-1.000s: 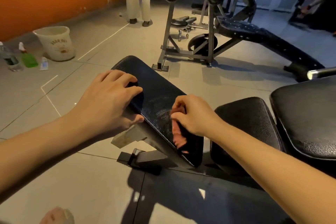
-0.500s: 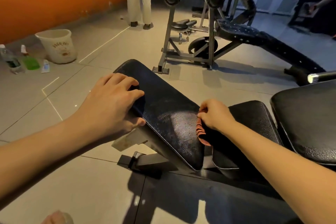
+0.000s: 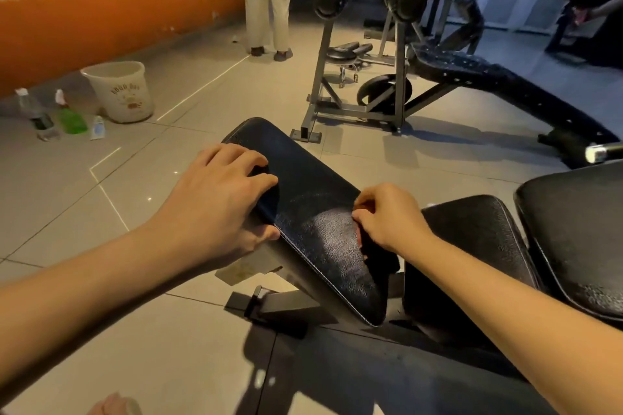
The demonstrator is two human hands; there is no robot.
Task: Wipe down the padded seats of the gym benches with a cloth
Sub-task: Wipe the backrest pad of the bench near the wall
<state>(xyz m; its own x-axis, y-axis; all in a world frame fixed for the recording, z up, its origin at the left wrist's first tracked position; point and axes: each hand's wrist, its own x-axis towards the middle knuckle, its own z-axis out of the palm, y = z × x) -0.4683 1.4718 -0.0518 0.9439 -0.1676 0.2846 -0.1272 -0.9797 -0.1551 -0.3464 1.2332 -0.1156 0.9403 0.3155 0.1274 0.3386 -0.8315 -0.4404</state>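
While the left hand [image 3: 215, 209] grips the pad [image 3: 320, 212] by its edge, the right hand [image 3: 387, 219] pinches the cloth [image 3: 377, 258]. It hangs just beneath the curled fingers [image 3: 364, 210].

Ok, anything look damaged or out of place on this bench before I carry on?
Nothing serious. The pad shows no tears; its pale patch looks like sheen. Under its left edge, below the left hand, a tan ragged-edged piece sticks out, perhaps a torn label; I cannot tell.

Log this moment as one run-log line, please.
left hand grips seat pad left edge | right hand pinches cloth at pad's right edge | step: wiping
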